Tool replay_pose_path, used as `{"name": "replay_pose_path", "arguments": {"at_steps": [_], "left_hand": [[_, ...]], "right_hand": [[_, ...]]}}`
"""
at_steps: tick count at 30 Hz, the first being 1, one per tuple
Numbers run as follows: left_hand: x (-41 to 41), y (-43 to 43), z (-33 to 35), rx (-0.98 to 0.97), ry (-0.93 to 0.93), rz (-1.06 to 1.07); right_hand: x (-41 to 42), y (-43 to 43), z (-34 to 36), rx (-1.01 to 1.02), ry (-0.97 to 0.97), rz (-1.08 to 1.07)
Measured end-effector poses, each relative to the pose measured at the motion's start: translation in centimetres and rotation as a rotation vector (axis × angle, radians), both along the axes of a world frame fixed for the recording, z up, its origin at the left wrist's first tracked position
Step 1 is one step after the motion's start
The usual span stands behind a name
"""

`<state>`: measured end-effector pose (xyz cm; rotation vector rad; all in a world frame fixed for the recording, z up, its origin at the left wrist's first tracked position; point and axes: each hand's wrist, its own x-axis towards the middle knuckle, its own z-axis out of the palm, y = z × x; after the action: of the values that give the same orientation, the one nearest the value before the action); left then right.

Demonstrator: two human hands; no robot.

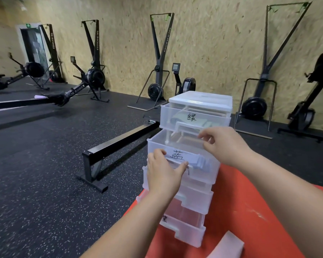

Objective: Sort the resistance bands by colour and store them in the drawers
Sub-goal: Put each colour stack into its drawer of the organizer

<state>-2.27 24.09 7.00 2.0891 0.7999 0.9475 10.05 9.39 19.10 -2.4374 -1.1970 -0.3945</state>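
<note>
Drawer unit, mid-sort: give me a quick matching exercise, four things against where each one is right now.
Things:
1. green band
2. blue bands
3. pink band
4. left hand

Places:
A. on the red mat, in front of the unit
B. inside the second drawer
C. on the second drawer's front handle
D. inside the top drawer

Pairs: 1-D, 2-B, 3-A, 4-C.

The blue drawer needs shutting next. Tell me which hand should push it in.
Left, probably. The left hand holds the front of the blue drawer at its handle; the right hand is up over the drawer's open top, away from the front.
</note>
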Motion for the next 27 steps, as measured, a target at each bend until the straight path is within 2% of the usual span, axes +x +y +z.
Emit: {"name": "replay_pose_path", "arguments": {"at_steps": [3,8,13,18,21,27], "left_hand": [[1.6,0.1,0.7,-0.003,0.033,-0.008],[3.3,0.3,2.3,-0.030,0.116,-0.087],[3.1,-0.2,3.3,-0.045,0.207,-0.183],[1.3,-3.1,2.7,0.043,0.191,-0.225],[-0.6,-5.6,1.3,0.152,0.173,-0.272],[-4.9,-11.3,-4.2,0.206,0.211,-0.505]], "right_hand": [[-0.1,-2.6,-0.8,0.118,-0.046,-0.048],[0.0,-6.3,-3.0,0.211,0.007,-0.137],[-0.4,-9.4,-5.2,0.199,0.081,-0.204],[-1.7,-12.2,-7.3,0.110,0.131,-0.242],[-2.8,-14.1,-8.8,0.064,0.176,-0.261],[-5.5,-18.0,-14.3,0.016,0.284,-0.283]]}}
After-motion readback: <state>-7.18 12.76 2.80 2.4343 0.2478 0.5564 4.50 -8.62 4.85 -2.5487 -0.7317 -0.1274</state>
